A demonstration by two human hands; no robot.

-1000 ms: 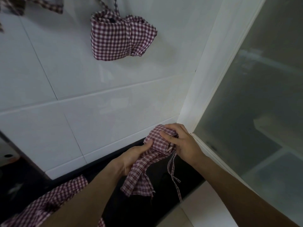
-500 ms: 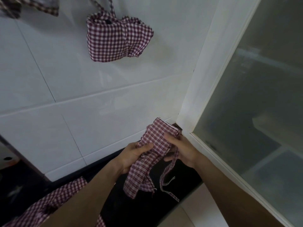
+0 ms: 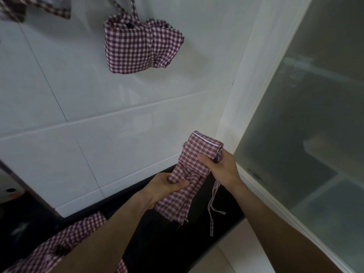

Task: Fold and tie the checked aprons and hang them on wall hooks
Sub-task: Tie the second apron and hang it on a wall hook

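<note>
A red-and-white checked apron point(image 3: 194, 166), folded into a narrow strip, is held up in front of the tiled wall. My right hand point(image 3: 220, 168) grips its folded upper end, thumb pressed on the cloth. My left hand point(image 3: 167, 187) grips the strip lower down, and the loose end hangs below it. A thin apron tie point(image 3: 212, 209) dangles under my right hand. Higher on the wall a folded, tied checked apron point(image 3: 140, 44) hangs by its straps. Part of another hanging apron point(image 3: 37, 6) shows at the top left.
A black countertop point(image 3: 157, 233) runs under my arms, with more checked cloth point(image 3: 65, 241) lying on it at the lower left. The white tiled wall point(image 3: 98, 107) is ahead. A white frame point(image 3: 254, 79) with frosted glass point(image 3: 315, 115) stands at the right.
Both hands have lifted the apron a little and drawn apart, stretching the folded strip longer. The tie now hangs straighter below my right hand.
</note>
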